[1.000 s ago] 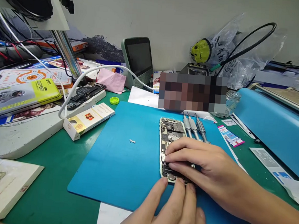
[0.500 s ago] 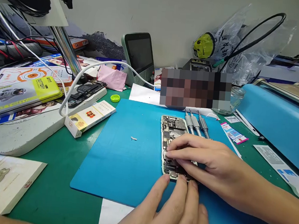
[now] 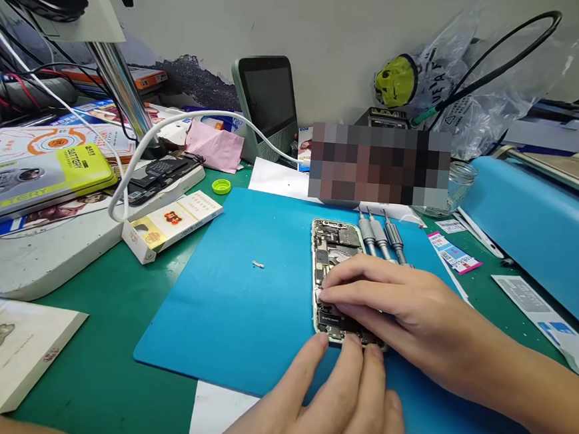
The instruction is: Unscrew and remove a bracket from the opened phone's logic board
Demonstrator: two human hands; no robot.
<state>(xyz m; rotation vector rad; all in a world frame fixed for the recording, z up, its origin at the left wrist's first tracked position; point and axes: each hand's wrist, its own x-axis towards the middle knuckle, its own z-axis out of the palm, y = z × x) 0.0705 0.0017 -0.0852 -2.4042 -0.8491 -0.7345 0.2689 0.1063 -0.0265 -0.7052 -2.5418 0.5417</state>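
An opened phone (image 3: pixel 338 237) with its inner parts exposed lies on the blue mat (image 3: pixel 241 320). My right hand (image 3: pixel 403 306) rests over its middle from the right, thumb and fingers pinched together at the left side of the phone; what is between the fingertips is too small to make out. My left hand (image 3: pixel 339 408), with a ring on one finger, has its fingers apart, and the fingertips touch the phone's bottom edge. Several screwdrivers (image 3: pixel 381 234) lie beyond my right hand. A small metal piece (image 3: pixel 258 265) sits on the mat to the left.
Left of the mat are a small card box (image 3: pixel 173 224), a green cap (image 3: pixel 222 186) and a white stand base (image 3: pixel 50 258). Behind stand a screen device (image 3: pixel 266 101) and a glass jar (image 3: pixel 457 190). A blue case (image 3: pixel 533 243) is at the right.
The view has shifted slightly, moving the whole scene a little up in the picture. Both hands keep nearly the same place on the phone.
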